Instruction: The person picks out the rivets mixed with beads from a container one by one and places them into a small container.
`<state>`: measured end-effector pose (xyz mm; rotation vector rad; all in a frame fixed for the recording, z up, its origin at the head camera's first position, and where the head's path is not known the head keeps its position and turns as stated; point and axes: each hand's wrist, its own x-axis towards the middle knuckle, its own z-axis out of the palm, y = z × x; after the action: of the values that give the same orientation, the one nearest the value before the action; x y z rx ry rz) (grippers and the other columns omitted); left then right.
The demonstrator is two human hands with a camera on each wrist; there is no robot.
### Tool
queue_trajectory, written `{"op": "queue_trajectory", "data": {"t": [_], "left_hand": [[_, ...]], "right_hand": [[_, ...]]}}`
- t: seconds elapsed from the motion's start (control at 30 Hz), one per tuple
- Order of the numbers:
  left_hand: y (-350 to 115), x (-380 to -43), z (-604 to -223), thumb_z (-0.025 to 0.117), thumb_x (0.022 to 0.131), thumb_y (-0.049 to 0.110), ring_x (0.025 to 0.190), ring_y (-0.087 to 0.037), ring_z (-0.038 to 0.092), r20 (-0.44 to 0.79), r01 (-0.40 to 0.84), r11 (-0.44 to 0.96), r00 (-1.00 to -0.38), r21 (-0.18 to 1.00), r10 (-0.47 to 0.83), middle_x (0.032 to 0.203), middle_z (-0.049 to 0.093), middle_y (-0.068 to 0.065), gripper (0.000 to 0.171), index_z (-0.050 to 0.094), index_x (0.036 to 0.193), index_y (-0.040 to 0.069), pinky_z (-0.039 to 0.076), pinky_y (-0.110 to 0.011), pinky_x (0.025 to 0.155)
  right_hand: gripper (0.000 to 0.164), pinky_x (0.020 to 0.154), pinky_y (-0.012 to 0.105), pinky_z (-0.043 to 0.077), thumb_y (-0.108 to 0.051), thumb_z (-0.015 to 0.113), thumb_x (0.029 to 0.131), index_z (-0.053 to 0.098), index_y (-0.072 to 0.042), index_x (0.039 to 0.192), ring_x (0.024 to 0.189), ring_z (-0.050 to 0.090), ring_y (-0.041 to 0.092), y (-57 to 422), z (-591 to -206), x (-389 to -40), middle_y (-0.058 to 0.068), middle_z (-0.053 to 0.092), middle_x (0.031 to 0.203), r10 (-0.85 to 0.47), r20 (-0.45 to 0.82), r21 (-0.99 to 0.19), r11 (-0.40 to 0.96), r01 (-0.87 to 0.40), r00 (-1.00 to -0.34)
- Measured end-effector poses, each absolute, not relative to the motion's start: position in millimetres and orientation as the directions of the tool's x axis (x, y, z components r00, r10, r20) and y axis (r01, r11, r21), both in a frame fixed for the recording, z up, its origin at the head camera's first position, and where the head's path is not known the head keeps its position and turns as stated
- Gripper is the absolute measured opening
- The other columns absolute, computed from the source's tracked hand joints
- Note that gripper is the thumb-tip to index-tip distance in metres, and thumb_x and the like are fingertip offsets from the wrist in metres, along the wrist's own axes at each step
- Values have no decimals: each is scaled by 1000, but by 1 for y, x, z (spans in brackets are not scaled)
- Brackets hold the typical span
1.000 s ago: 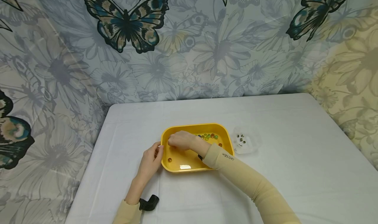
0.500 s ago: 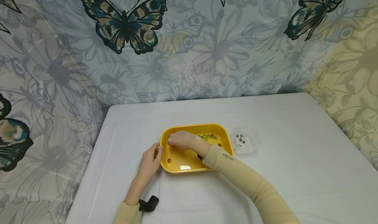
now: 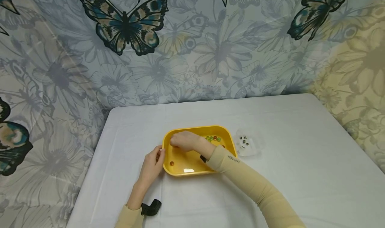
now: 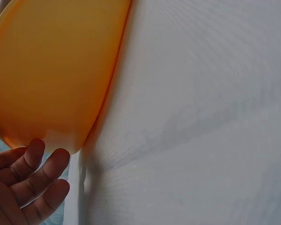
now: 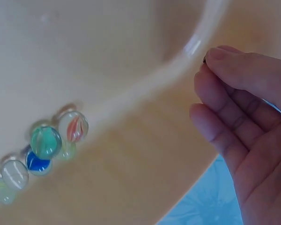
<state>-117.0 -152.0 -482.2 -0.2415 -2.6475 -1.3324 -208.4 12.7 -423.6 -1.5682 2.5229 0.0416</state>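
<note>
My right hand (image 3: 186, 141) is inside the yellow tray (image 3: 192, 170), close to its far left corner. In the right wrist view its thumb and index finger pinch a tiny dark piece (image 5: 204, 60), mostly hidden by the fingertips. A row of glass marbles (image 3: 214, 138) lies along the tray's far side, partly behind my right wrist. Up close, a clear marble with an orange swirl (image 5: 75, 127) and a green marble (image 5: 46, 141) show. My left hand (image 3: 153, 164) holds the tray's left rim; its other fingers (image 4: 40, 180) are loosely bent beside the outer wall.
A lone amber marble (image 3: 171, 163) sits in the tray's near left corner. Right of the tray stands a clear plastic container (image 3: 248, 151) with several small dark pieces. White cloth (image 3: 288, 174) covers the table, and a butterfly-patterned wall hanging (image 3: 192, 71) rises behind it.
The head view has drifted slightly. My right wrist has shifted a little and now covers more of the marble row. The left hand keeps its place at the rim.
</note>
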Motion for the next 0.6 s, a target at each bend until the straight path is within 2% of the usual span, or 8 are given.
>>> {"op": "queue_trajectory", "data": {"t": [0.3, 0.6], "left_hand": [[-151, -117, -483, 46, 98, 23, 61, -10, 50, 224, 216, 591, -973, 778, 60, 73, 58, -1, 30, 61, 111, 1, 45, -23, 56], [-152, -117, -484, 45, 99, 24, 62, -9, 50, 222, 216, 596, -973, 774, 64, 73, 57, 0, 31, 60, 112, 1, 46, -23, 57]], "right_hand": [[12, 60, 20, 31, 3, 56, 88, 63, -5, 82, 64, 38, 14, 19, -413, -206, -1, 43, 71, -900, -123, -105, 430, -897, -417], [15, 58, 20, 33, 7, 53, 88, 65, -2, 84, 62, 36, 13, 28, -400, -204, -1, 42, 71, -882, -141, -158, 469, -869, -450]]}}
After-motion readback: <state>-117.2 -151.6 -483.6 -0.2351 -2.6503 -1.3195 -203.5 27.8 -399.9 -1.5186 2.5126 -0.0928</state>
